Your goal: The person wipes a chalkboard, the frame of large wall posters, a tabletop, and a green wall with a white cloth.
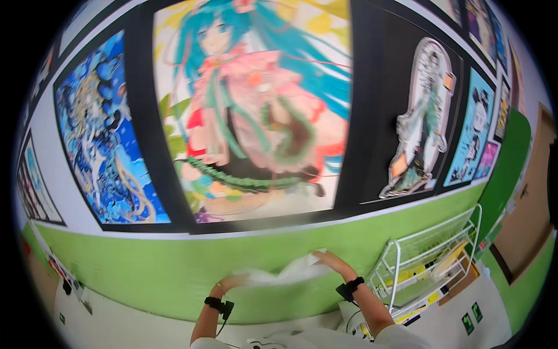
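A white cloth, smeared by motion, stretches between my two hands in front of the green lower wall. My left hand grips its left end, the fingers blurred. At the other end my right hand pinches the cloth, a little higher than the left. Each wrist wears a black strap with a small device. Just above hangs a large framed poster of a figure with long teal hair and a pink dress; neither hand touches it.
Left of the large poster is a blue one. To its right, a cut-out figure sits on a black panel. A white wire rack holding yellow and white items stands at the right, near a brown door.
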